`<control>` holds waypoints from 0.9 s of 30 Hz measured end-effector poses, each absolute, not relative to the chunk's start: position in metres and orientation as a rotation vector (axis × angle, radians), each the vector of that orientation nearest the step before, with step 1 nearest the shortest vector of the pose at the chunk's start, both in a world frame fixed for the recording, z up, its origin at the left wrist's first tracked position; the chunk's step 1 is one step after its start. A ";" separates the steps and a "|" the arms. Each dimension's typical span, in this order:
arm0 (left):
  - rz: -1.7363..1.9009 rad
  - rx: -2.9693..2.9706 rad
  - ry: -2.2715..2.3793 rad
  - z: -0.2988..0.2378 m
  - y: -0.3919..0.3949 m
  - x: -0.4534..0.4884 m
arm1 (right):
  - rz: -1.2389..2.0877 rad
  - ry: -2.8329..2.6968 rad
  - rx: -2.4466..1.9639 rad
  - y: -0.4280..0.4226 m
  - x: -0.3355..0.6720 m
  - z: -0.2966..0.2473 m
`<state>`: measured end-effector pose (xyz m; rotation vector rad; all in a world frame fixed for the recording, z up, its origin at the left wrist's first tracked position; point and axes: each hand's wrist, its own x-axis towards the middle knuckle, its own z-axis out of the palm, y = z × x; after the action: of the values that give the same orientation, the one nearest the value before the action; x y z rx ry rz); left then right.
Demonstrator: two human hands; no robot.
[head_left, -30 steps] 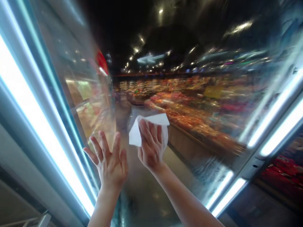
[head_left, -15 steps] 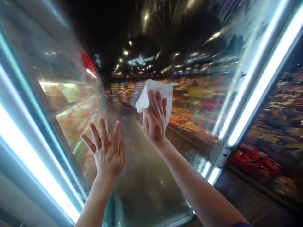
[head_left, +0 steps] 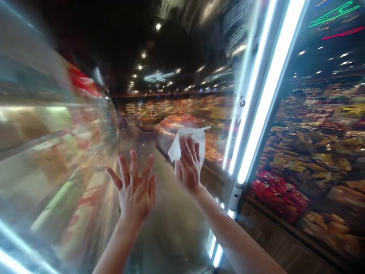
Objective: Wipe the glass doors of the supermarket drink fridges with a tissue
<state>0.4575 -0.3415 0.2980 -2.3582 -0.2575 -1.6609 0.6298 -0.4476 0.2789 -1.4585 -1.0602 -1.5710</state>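
Note:
A thin white cloth (head_left: 195,134) lies against a see-through glass door (head_left: 173,232), pressed there by my right hand (head_left: 188,167). The fingers of that hand are held close together, flat over the cloth, and its loose corners stick out to the left and upper right. Lower and to the left, my left hand (head_left: 137,199) is spread wide with its palm toward the glass. It holds nothing. Whether that palm touches the pane I cannot tell.
Bright light strips (head_left: 266,99) run along the door's right edge. Beyond stand piles of packaged goods (head_left: 310,156), with red packs (head_left: 281,194) among them. At left, blurred lit shelves (head_left: 65,152) show. Through the glass I see an aisle floor (head_left: 168,205) and display bins.
My view has swung, so the door's right edge and its light strips sit further left. The right hand and cloth appear lower and closer to that edge. The left hand stays spread.

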 end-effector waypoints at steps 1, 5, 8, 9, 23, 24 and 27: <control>-1.645 -2.370 -0.265 0.297 -0.346 0.462 | -1.573 -1.087 -1.462 -0.452 0.634 0.259; -1.619 -2.345 -0.252 0.290 -0.362 0.478 | -1.599 -1.160 -1.433 -0.468 0.657 0.193; -1.624 -2.317 -0.228 0.286 -0.375 0.487 | -1.575 -1.142 -1.450 -0.478 0.679 0.206; -1.625 -2.313 -0.223 0.285 -0.379 0.490 | -1.555 -1.108 -1.480 -0.480 0.685 0.216; -1.577 -2.270 -0.238 0.279 -0.373 0.499 | -1.414 -1.055 -1.512 -0.506 0.714 0.233; -1.565 -2.263 -0.251 0.277 -0.371 0.496 | -1.418 -1.061 -1.502 -0.504 0.709 0.230; -1.514 -2.255 -0.308 0.270 -0.361 0.482 | -1.499 -1.173 -1.447 -0.494 0.689 0.207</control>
<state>0.4822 -0.3613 0.2699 -2.2545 -0.3083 -1.5145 0.6894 -0.4938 0.2073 -1.4475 -1.1727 -1.4990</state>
